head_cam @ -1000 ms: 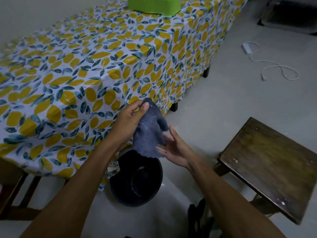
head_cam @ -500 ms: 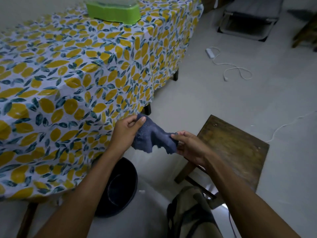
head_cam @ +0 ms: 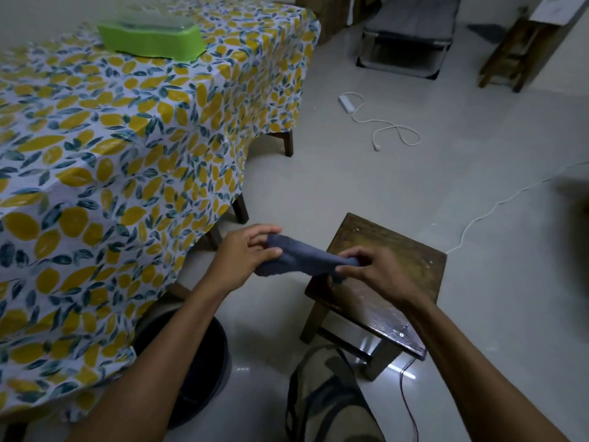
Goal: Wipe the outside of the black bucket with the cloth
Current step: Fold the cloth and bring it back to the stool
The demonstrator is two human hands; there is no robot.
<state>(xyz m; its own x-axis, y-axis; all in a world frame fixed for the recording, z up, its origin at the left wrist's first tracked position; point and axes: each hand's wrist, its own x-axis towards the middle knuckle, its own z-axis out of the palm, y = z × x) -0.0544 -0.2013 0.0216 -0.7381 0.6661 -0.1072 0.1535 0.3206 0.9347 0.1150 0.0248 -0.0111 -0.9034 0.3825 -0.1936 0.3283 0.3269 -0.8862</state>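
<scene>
1. We hold the cloth (head_cam: 298, 258) stretched between both hands, above the floor and in front of the wooden stool (head_cam: 398, 260).
2. Our left hand (head_cam: 245, 255) has its fingers (head_cam: 266, 231) pinched on one end; our right hand (head_cam: 373, 269) is clamped on the other end.
3. The cloth sags and bunches, so we judge it soft, light and limp; we should wad it into the palm before wiping.
4. The black bucket (head_cam: 207, 355) stands on the floor beside the counter (head_cam: 111, 138), partly hidden by our left forearm. It looks rigid and light, so it probably needs steadying at the rim while we wipe.
</scene>
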